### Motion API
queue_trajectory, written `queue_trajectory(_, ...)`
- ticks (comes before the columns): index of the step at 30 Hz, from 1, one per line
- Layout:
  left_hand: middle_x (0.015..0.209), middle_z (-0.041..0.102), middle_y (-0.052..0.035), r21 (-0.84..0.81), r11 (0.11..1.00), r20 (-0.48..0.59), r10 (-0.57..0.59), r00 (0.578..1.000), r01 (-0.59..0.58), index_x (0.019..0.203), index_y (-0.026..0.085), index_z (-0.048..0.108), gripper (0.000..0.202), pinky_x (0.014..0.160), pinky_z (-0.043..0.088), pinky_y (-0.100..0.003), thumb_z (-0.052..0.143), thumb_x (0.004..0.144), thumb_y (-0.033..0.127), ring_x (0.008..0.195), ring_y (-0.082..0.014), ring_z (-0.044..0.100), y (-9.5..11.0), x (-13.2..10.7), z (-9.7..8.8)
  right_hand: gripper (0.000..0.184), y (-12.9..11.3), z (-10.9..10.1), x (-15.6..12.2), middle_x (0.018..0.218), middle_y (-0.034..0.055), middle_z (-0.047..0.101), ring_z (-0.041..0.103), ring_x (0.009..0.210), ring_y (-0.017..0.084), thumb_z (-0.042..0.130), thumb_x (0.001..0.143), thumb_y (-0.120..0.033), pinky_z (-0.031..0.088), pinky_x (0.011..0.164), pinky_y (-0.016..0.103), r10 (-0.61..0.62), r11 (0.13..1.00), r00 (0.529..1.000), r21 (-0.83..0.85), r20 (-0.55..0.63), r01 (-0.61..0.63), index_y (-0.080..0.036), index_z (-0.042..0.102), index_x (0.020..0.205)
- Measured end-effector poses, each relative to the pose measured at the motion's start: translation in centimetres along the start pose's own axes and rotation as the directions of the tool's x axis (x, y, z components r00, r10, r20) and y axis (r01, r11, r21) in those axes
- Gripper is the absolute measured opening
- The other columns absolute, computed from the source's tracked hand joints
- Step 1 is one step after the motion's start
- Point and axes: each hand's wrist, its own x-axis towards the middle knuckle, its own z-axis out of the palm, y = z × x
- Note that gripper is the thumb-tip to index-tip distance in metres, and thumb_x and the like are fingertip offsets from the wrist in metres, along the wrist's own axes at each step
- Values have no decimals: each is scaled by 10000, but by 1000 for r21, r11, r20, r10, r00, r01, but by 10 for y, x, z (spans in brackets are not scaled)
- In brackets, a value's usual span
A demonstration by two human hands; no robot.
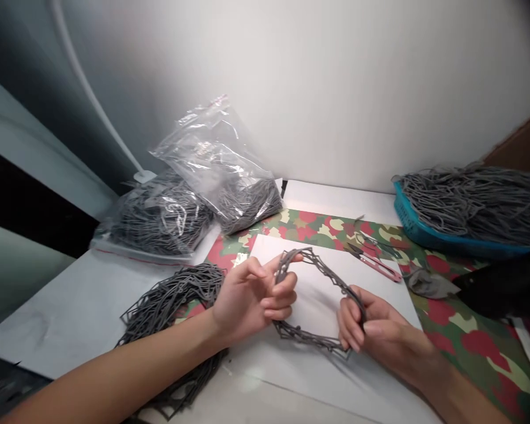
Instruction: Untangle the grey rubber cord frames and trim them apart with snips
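White wall point(335, 88), camouflage mat point(468, 330), grey loop point(308, 338)

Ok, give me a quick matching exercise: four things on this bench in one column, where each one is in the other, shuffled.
Things:
1. grey ring
2. snips
3. blue basket
4. plastic bags

Places:
A. back left, against the wall
B. far right, heaped with grey strips
C. lying on the camouflage mat, just right of the white sheet
D. held between the left hand and the right hand

Pairs: 1-D, 2-C, 3-B, 4-A
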Motion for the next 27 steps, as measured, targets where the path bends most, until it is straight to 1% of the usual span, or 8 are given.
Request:
queue_trajectory(6, 627, 528, 12, 189, 982, 131, -37, 991, 12, 1074, 167, 615, 421, 469, 278, -209, 555, 658, 187, 455, -88, 274, 2, -2, 5, 185, 1, 3, 9, 670, -7, 570, 513, 637, 163, 765, 786, -308, 476, 805, 343, -16, 984, 985, -176, -169, -14, -200, 616, 775)
queue_trajectory(10, 637, 559, 1, 270, 963, 194, -38, 980, -16, 1063, 162, 621, 401, 539, 348, -238, 576, 664, 168, 498, -105, 377, 10, -7, 25, 240, -2, 3, 24, 686, -16, 570, 535, 648, 162, 801, 763, -362, 482, 853, 369, -24, 957, 980, -288, -196, -34, -198, 625, 771)
queue_trajectory(14, 673, 591, -2, 291, 954, 233, 8, 973, -78, 1049, 155, 613, 399, 561, 391, -243, 593, 651, 159, 554, -118, 490, 27, -39, 50, 186, -14, 36, 49, 775, -20, 580, 594, 712, 164, 753, 840, -330, 512, 748, 318, -45, 890, 988, -456, -150, -28, -215, 608, 858)
queue_trajectory(16, 655, 588, 13, 340, 935, 178, 44, 983, -104, 1040, 171, 610, 369, 520, 394, -228, 616, 671, 153, 526, -111, 493, 37, -68, 53, 188, -19, 66, 62, 749, -17, 582, 587, 656, 158, 716, 865, -349, 499, 633, 287, -28, 816, 998, -578, -57, -10, -209, 597, 902)
queue_trajectory(18, 661, 566, 35, 450, 882, 31, 137, 990, -136, 1027, 184, 607, 295, 511, 398, -218, 636, 736, 142, 503, -91, 476, 44, -100, 47, 140, -17, 97, 74, 750, -10, 582, 578, 665, 157, 676, 880, -305, 481, 603, 271, 91, 723, 995, -689, 32, -44, -197, 589, 897)
queue_trajectory(21, 709, 566, 29, 642, 766, -250, 244, 937, -28, 993, 174, 597, 188, 558, 424, -223, 660, 817, 197, 564, -101, 513, 50, -141, 23, 56, -2, 127, 94, 791, -10, 590, 559, 714, 150, 624, 856, -183, 439, 591, 243, 171, 495, 976, -868, 139, 37, -198, 572, 841)
queue_trajectory(23, 739, 575, 21, 779, 618, -357, 293, 887, 109, 950, 168, 585, 133, 632, 448, -230, 654, 866, 245, 653, -122, 549, 50, -157, 4, 83, 13, 133, 108, 761, -16, 597, 562, 682, 144, 599, 838, -149, 408, 557, 231, 158, 273, 980, -959, 123, 77, -198, 543, 801)
queue_trajectory(27, 912, 629, -15, 930, 246, -359, 447, 819, 273, 1057, 204, 560, 193, 776, 492, -287, 584, 932, 350, 871, -196, 609, 47, -169, -21, 142, 34, 132, 130, 705, -18, 585, 554, 647, 160, 581, 819, -110, 347, 551, 255, 61, 48, 996, -997, 58, 55, -202, 486, 768)
